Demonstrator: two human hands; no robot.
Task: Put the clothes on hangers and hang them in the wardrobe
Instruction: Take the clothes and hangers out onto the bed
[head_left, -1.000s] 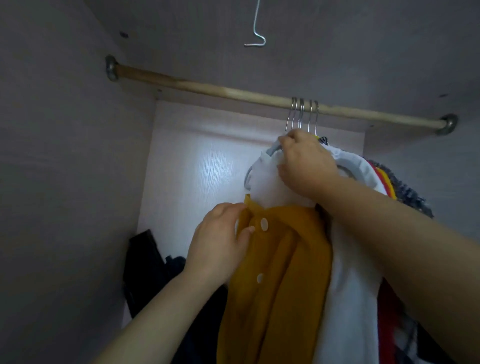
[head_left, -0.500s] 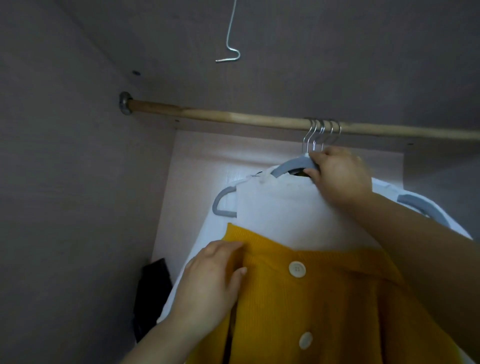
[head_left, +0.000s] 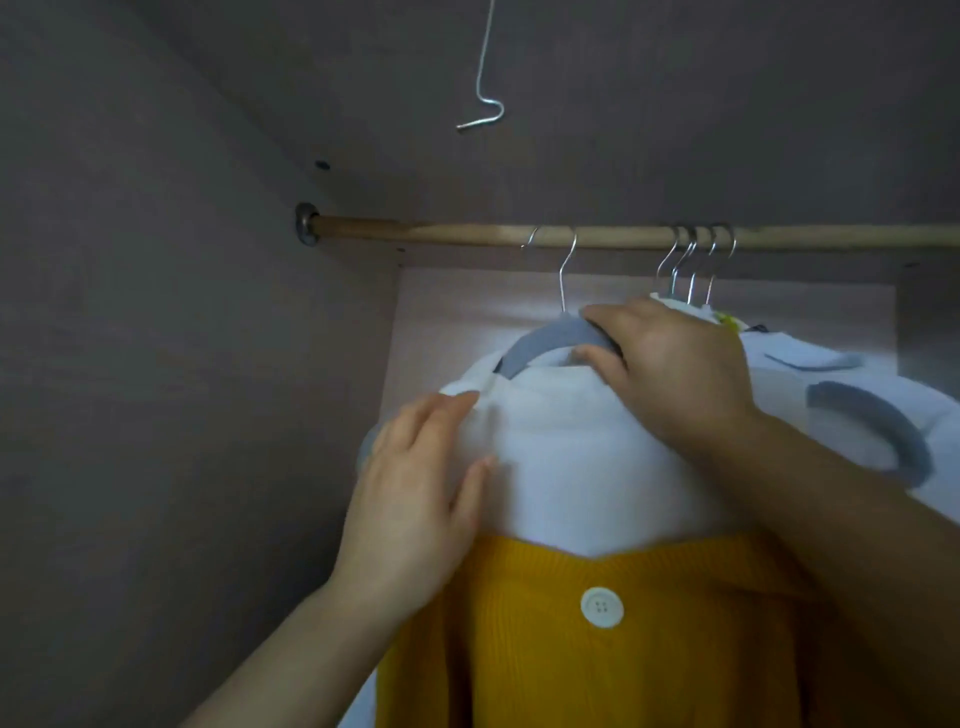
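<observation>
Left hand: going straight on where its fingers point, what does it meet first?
The left hand lies flat on the white garment, fingers aimed up-right. Straight on, it likely meets the exposed arm of the grey hanger first, then the right hand gripping it. Depth is unclear.

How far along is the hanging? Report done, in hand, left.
Done: four metal hooks already sit bunched on the wooden rod. In hand: the grey hanger carrying the white and mustard-yellow buttoned garment is hooked on; right hand grips it, left hand presses its shoulder. Left: letting go; other clothes aren't visible.
</observation>
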